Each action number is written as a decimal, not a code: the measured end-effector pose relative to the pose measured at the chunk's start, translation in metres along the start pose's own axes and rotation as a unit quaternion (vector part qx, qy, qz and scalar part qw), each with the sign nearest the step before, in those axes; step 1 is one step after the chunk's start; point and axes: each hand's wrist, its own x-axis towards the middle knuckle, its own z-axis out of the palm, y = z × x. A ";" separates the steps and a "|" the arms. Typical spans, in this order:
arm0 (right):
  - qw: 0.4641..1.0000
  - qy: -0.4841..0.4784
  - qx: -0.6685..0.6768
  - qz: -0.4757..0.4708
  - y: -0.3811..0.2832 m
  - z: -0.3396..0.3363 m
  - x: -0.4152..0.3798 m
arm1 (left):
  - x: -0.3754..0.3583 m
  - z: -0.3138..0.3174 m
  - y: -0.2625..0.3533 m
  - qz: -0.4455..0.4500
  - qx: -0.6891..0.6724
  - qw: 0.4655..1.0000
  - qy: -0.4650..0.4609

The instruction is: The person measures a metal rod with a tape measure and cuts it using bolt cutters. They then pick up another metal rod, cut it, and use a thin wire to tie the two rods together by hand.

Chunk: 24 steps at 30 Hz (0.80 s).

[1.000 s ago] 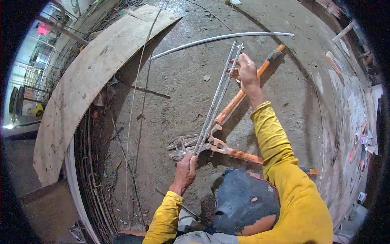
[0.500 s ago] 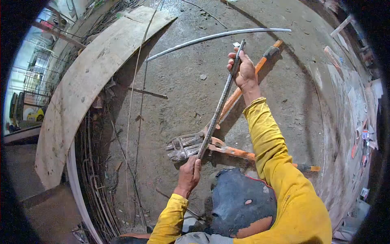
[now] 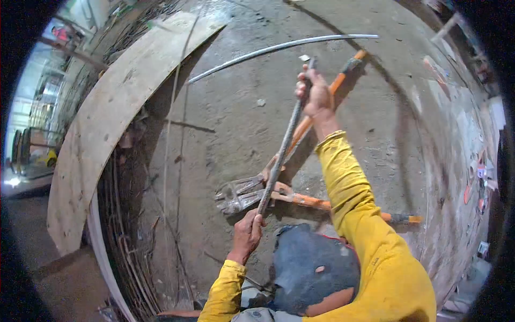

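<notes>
A ribbed steel rebar [image 3: 287,137] slants across the middle of the view, held at both ends. My left hand [image 3: 247,235] is closed round its lower end. Near the upper end, my right hand [image 3: 317,99] has its fingers curled round the bar, slightly blurred. Beneath the rebar, a bolt cutter [image 3: 306,200] with orange handles lies on the floor. Its handles are spread wide, and its grey jaws [image 3: 238,194] point left, just above my left hand. The rebar and my right forearm cover parts of the cutter.
Beyond my right hand, another metal bar [image 3: 279,47] lies on the concrete floor [image 3: 230,134]. A long plywood sheet [image 3: 115,118] runs along the left, beside a bundle of thin rods [image 3: 120,231]. Scraps and small items [image 3: 481,172] lie at the far right.
My right hand has shifted slightly left and down with the upper end of the rebar, its fingers more curled. The whole view has moved a little. The bolt cutter stays on the floor.
</notes>
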 end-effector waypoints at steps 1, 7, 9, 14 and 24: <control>1.000 0.008 0.001 0.007 -0.001 -0.002 0.001 | -0.001 0.004 -0.005 0.033 0.012 0.999 0.033; 0.999 0.039 0.013 0.014 -0.001 -0.006 0.001 | 0.005 0.005 0.002 -0.074 -0.051 0.995 -0.038; 0.999 0.049 0.006 0.008 0.001 -0.008 0.001 | 0.005 0.008 -0.007 -0.093 -0.076 0.991 -0.064; 0.998 0.056 0.008 0.007 0.001 -0.015 -0.001 | 0.000 0.006 -0.007 -0.122 -0.100 0.985 -0.076; 0.996 -0.053 0.041 0.067 0.009 -0.044 0.021 | -0.026 0.008 -0.029 -0.179 0.049 0.976 -0.110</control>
